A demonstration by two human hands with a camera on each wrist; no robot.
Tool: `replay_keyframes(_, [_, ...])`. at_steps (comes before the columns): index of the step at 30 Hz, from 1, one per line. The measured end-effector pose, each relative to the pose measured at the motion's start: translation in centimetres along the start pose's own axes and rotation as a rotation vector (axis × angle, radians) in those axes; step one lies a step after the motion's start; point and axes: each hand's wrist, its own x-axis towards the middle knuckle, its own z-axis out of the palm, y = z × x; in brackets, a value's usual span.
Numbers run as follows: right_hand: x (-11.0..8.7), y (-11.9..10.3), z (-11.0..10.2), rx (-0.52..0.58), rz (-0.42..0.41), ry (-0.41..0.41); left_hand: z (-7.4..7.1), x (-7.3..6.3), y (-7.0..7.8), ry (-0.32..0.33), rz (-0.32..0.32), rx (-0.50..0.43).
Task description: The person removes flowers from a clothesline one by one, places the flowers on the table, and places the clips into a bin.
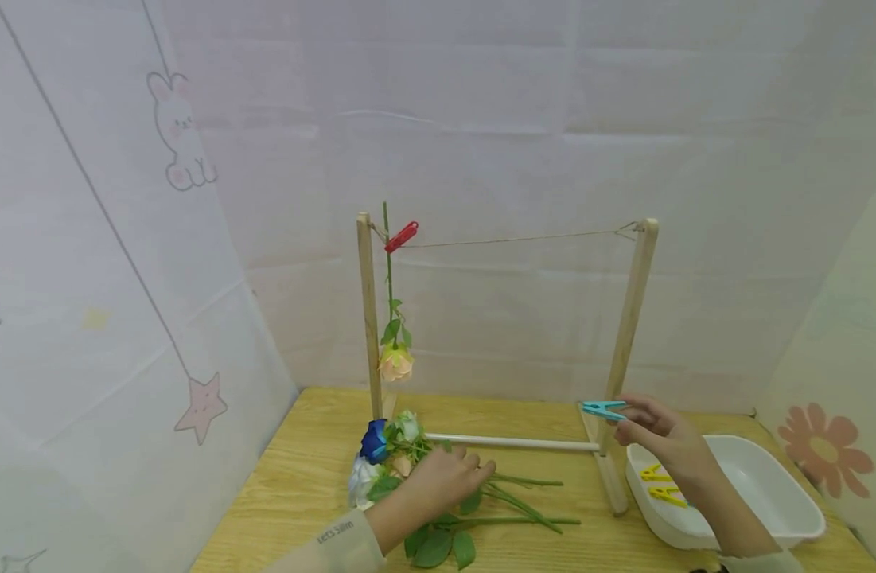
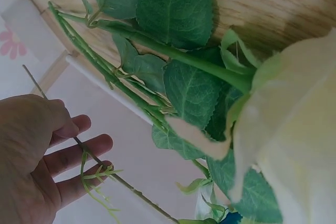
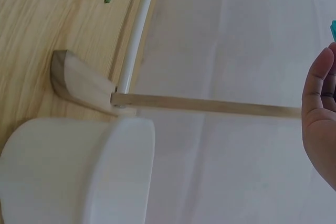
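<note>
Over a pile of roses on the table, my left hand [image 1: 446,479] pinches a thin rose stem [image 2: 131,188] between thumb and fingers. That stem's bloom is cut off in the left wrist view. A blue rose [image 1: 374,442] and a white rose [image 1: 362,479] lie at the pile's left, with green stems [image 1: 523,509] reaching right. My right hand [image 1: 670,442], raised beside the rack's right post, holds a light-blue clothespin [image 1: 604,410] by its end. A peach rose [image 1: 396,364] hangs head down from the twine [image 1: 509,239], clipped by a red clothespin [image 1: 402,237] near the left post.
The wooden rack [image 1: 632,310] stands across the table, with a white rod [image 1: 512,442] low between its feet. At the right sits a white basin [image 1: 803,509] with yellow clothespins [image 1: 668,496] at its left side. Curtains with printed drawings enclose the back and sides.
</note>
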Motion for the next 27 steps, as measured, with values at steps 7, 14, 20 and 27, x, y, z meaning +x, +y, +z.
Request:
replay_keyframes(7, [-0.9,0.5,-1.1,-0.007,0.019,-0.001,0.5,-0.3,0.2,0.031,0.005,-0.001])
replay_keyframes(14, [-2.1,1.5,-2.6,0.054,0.052,0.028,0.9,-0.4,0.3,0.103,0.023,0.052])
replay_keyframes(20, [-3.2,2.1,-3.5,0.090,0.054,0.053,1.0,-0.7,0.6,0.141,0.046,0.067])
replay_keyframes(27, [-4.6,2.9,-4.9,0.156,0.071,0.063,1.3,-1.0,0.5,0.197,0.076,0.063])
